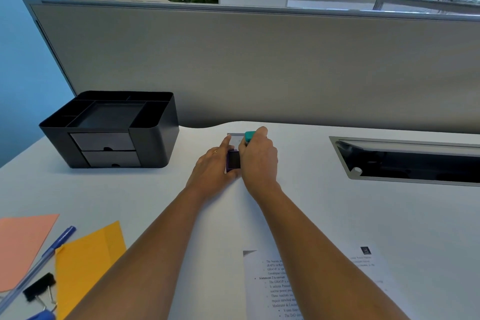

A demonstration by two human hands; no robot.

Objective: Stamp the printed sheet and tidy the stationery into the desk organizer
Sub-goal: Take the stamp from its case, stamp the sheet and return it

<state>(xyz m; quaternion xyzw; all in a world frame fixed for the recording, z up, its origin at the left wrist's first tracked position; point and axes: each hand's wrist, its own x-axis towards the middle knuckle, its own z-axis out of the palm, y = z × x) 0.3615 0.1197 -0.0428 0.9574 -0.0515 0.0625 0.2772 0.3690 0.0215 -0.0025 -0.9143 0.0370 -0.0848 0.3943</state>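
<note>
Both hands reach to the far middle of the white desk. My left hand [213, 163] steadies a small purple ink pad [233, 160] with a dark inked face. My right hand [258, 154] grips a teal stamp [250, 136] just beyond the pad, above a grey rectangle [235, 137] on the desk. The printed sheet [270, 291] lies near the front edge, partly under my right forearm. The black desk organizer [109, 130] stands at the left with open top compartments and two closed drawers.
At the front left lie a salmon paper [23, 247], a yellow paper [88, 265], a blue pen [49, 252] and a black binder clip [39, 289]. An open cable tray [405, 161] is sunk in the desk at the right. A grey partition [259, 65] closes the back.
</note>
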